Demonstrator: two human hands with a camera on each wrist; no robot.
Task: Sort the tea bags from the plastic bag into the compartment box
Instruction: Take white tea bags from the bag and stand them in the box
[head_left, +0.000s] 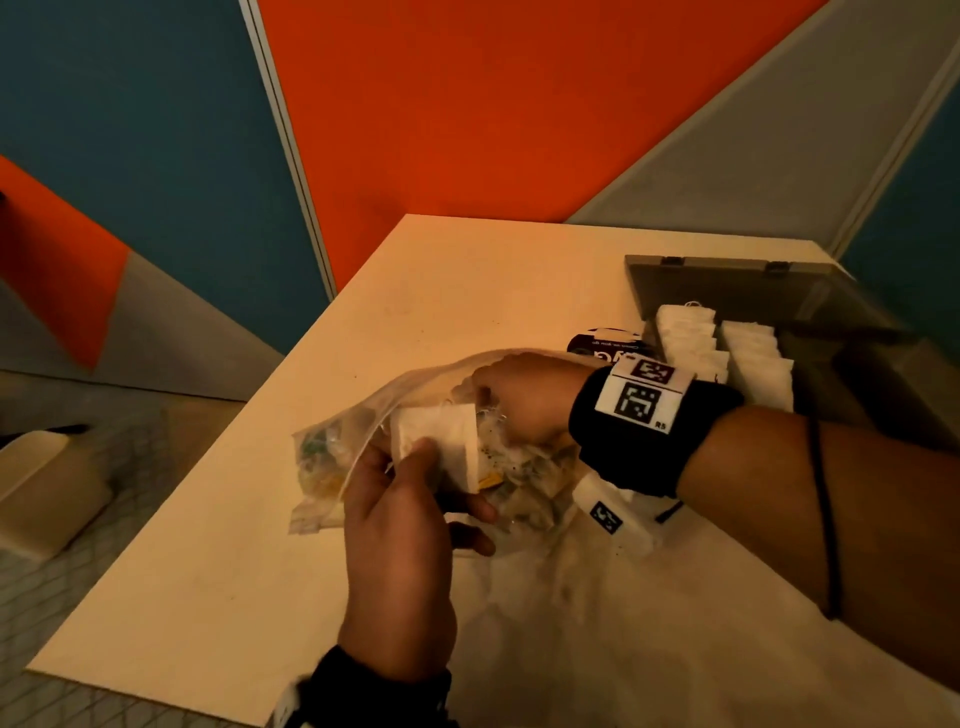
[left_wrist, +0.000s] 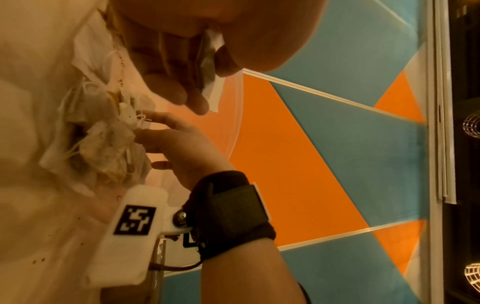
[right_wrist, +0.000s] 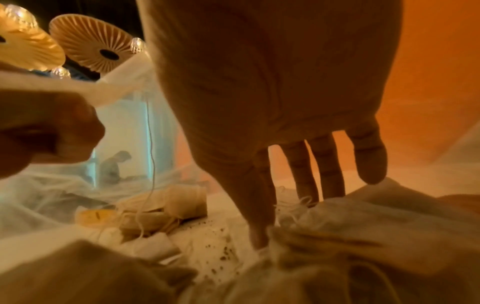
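A clear plastic bag (head_left: 332, 452) full of tea bags lies open on the cream table (head_left: 218, 545). My left hand (head_left: 415, 467) pinches one white tea bag (head_left: 441, 441) at the bag's mouth, thumb on top; the left wrist view shows the same tea bag (left_wrist: 207, 67) between thumb and fingers. My right hand (head_left: 488, 395) reaches inside the bag with straight fingers (right_wrist: 324, 164), the index tip touching the loose tea bags (right_wrist: 166, 207). The grey compartment box (head_left: 857, 364) stands open at the right, with rows of white tea bags (head_left: 691, 338) in its left compartments.
A dark packet with white lettering (head_left: 608, 348) lies between the bag and the box. The box's lid (head_left: 727, 283) leans back towards the wall panels. The table's left edge runs diagonally; a beige object (head_left: 47, 483) sits on the floor beyond it.
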